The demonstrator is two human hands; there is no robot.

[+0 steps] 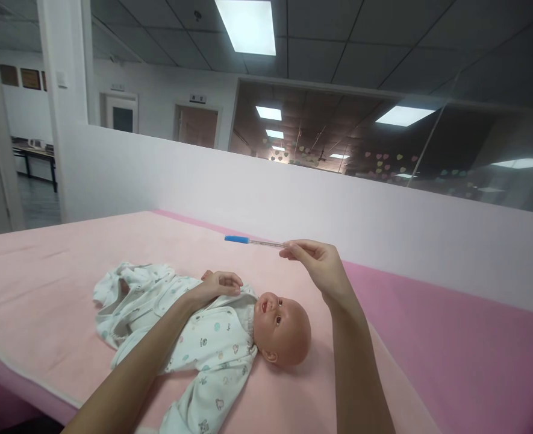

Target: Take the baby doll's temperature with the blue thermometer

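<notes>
A glass thermometer [266, 243] with a blue end is pinched between the thumb and fingers of my right hand [314, 258], held roughly level above the bed. Its blue end points left. Below it a baby doll [286, 328] lies on its back, head to the right, in a white printed romper [216, 337]. My left hand [221, 284] rests on the doll's upper chest near the collar, its fingers loosely bent and apart from the thumb. My left forearm crosses over the doll's body. Part of the doll's far hand shows behind my left hand.
A pale pink sheet [44, 271] covers the padded surface, with a darker pink mat [451, 337] showing at the right. Behind runs a low white wall [293, 193] with glass above it. A dark table [35, 150] stands through the doorway at the far left.
</notes>
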